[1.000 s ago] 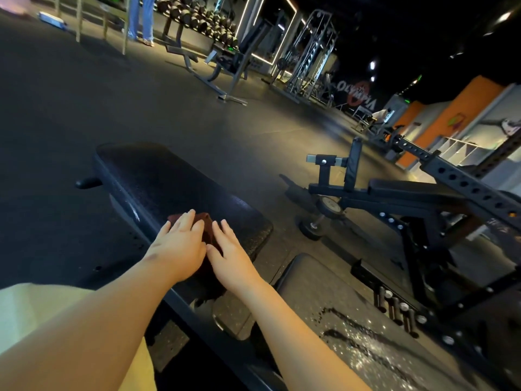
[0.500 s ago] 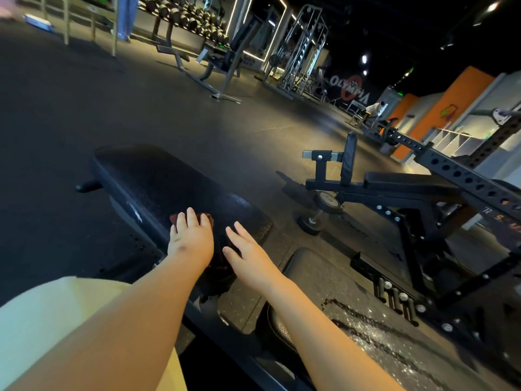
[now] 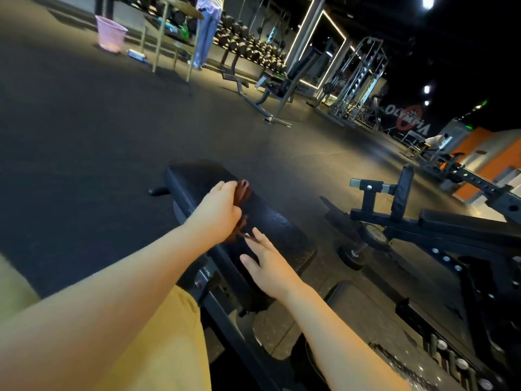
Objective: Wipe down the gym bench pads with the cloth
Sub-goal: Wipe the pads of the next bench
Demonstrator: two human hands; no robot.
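While left hand (image 3: 218,214) grips cloth (image 3: 244,193) on pad (image 3: 277,225), second bench (image 3: 451,221) stands right.

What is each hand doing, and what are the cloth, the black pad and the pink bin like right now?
left hand, gripping the cloth.
cloth, bunched up in the left hand, over the bench pad.
right hand, open, fingers straight, holding nothing.
bench pad, lying flat under both hands.
pink bin, upright on the floor.
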